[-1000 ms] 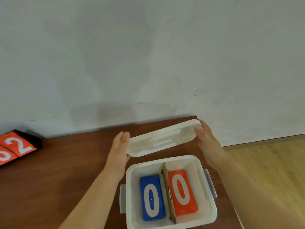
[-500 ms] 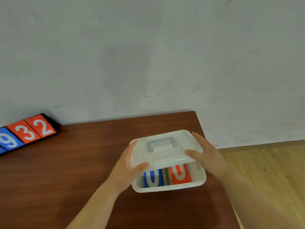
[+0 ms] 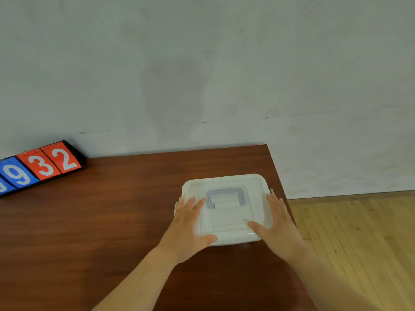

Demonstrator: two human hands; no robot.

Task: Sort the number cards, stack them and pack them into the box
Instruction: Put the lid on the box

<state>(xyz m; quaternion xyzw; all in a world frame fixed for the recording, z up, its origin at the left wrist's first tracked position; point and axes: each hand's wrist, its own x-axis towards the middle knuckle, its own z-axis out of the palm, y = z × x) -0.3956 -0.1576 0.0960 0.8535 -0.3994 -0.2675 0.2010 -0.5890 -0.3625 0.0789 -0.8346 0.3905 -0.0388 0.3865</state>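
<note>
A white plastic box (image 3: 233,240) stands near the table's right edge with its white lid (image 3: 226,212) lying flat on top. The lid has a grey handle (image 3: 225,194) folded down. My left hand (image 3: 188,225) presses on the lid's left side with straight, spread fingers. My right hand (image 3: 276,223) presses on the lid's right side the same way. The number cards inside the box are hidden under the lid.
A flip scoreboard (image 3: 38,168) showing blue 9 and red 3 and 2 lies at the back left of the brown wooden table (image 3: 101,221). A grey wall rises behind. The table's right edge drops to a wooden floor (image 3: 359,243).
The lid, held tilted above the open box a second ago, has come down onto the box. Both hands moved from its edges onto its top. The cards are now covered.
</note>
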